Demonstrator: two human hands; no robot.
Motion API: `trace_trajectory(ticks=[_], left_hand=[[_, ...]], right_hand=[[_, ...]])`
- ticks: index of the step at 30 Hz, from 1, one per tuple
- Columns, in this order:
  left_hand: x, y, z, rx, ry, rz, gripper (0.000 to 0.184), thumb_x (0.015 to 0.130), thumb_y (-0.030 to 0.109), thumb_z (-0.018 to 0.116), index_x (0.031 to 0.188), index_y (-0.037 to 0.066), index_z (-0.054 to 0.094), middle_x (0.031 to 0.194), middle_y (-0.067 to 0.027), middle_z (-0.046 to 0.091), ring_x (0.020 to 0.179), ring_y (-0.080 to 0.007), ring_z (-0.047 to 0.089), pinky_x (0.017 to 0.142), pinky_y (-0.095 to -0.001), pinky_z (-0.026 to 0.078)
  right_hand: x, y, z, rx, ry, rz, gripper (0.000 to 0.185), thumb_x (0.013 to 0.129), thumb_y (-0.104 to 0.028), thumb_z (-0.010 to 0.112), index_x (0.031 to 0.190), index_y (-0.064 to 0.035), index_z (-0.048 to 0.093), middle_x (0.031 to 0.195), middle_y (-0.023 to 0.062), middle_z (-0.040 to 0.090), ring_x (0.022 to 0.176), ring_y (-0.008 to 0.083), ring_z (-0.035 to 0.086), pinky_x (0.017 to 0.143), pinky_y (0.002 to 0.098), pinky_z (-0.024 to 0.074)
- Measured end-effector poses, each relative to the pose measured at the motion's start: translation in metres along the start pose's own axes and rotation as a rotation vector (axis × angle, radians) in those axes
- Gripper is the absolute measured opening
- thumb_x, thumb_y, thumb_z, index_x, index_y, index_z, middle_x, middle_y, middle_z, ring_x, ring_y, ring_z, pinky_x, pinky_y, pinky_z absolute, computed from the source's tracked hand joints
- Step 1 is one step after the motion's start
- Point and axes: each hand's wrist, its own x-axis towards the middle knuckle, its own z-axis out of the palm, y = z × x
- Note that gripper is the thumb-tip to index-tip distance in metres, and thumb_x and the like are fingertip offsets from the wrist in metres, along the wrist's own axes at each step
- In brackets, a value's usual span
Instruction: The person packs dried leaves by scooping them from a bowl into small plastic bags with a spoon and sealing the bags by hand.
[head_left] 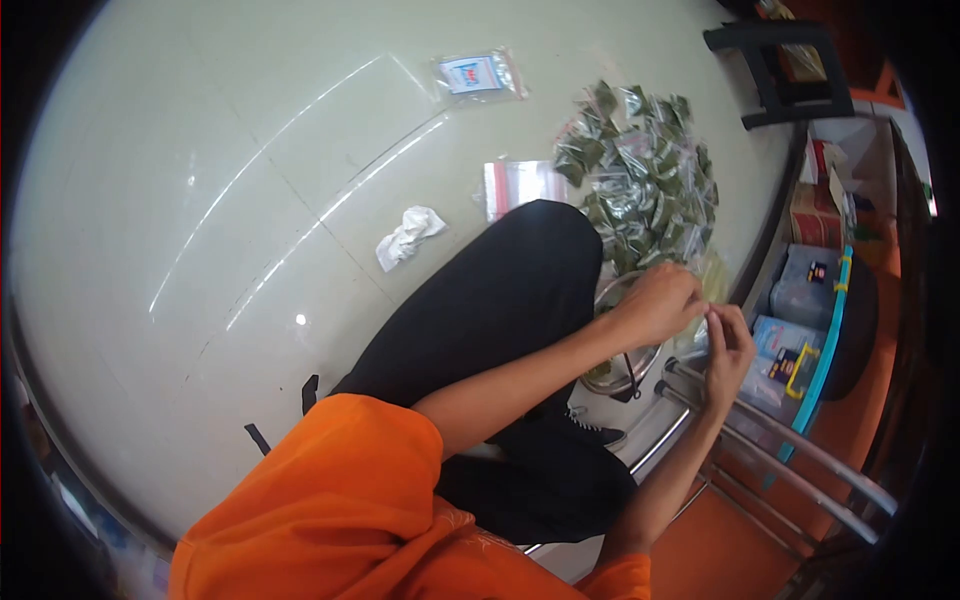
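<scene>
My left hand is closed, its fingertips pinched together close to those of my right hand. My right hand is closed too, thumb and finger pressed together. What lies between the fingertips is too small to make out. Below my left hand is a round metal bowl, partly hidden by the hand and wrist. Beyond the hands, many small clear packets with green contents lie heaped on the floor. A pale, clear plastic bag lies just behind my hands.
Flat clear bags with red edges lie beside my knee. A labelled bag and crumpled white tissue rest on the floor. Metal rails, a turquoise-edged shelf with boxes and a black stool stand at right.
</scene>
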Motion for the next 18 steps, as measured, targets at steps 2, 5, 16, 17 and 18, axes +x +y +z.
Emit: trace_trajectory(ticks=[2,5,16,17,18], left_hand=[[-0.006,-0.001,0.021,-0.184,-0.249,0.03,0.027,0.089,0.015,0.069,0.105,-0.008,0.07,0.091,-0.0189,0.072,0.091,-0.0341,0.07,0.086,-0.0412,0.054],[-0.026,0.001,0.054,-0.468,-0.334,0.138,0.019,0.084,0.005,0.073,0.098,-0.006,0.071,0.08,-0.0185,0.072,0.077,-0.0299,0.072,0.073,-0.0377,0.057],[-0.053,-0.006,0.083,-0.239,-0.222,-0.083,0.016,0.09,0.011,0.072,0.094,-0.005,0.074,0.079,-0.0119,0.074,0.074,-0.017,0.072,0.068,-0.0313,0.055],[-0.051,-0.02,0.088,-0.28,-0.237,-0.139,0.017,0.092,0.01,0.072,0.096,-0.007,0.073,0.083,-0.0099,0.074,0.078,-0.0127,0.071,0.07,-0.0285,0.057],[-0.051,-0.021,0.09,-0.255,-0.272,-0.147,0.017,0.092,0.01,0.072,0.096,-0.007,0.073,0.083,-0.0099,0.074,0.078,-0.0127,0.071,0.07,-0.0285,0.057]], right_hand=[[-0.03,0.004,-0.023,-0.128,0.085,0.032,0.008,0.093,0.001,0.067,0.099,0.0043,0.07,0.098,0.0049,0.064,0.093,0.0121,0.059,0.084,0.0247,0.0447],[-0.065,0.016,-0.04,-0.073,0.16,0.078,0.008,0.093,0.0,0.067,0.099,0.0038,0.07,0.096,0.0045,0.064,0.092,0.0113,0.058,0.083,0.0239,0.0434],[-0.119,0.026,-0.025,-0.121,0.513,-0.026,0.021,0.084,-0.002,0.076,0.103,0.0022,0.07,0.102,0.0059,0.061,0.09,0.0159,0.06,0.083,0.027,0.0459],[-0.123,0.019,-0.018,-0.275,0.652,-0.122,0.023,0.082,-0.003,0.078,0.104,0.0006,0.07,0.104,0.0078,0.062,0.091,0.0191,0.062,0.083,0.0295,0.0474],[-0.128,0.011,-0.009,-0.258,0.68,-0.092,0.023,0.082,-0.003,0.078,0.104,0.0006,0.07,0.104,0.0078,0.062,0.091,0.0191,0.062,0.083,0.0295,0.0474]])
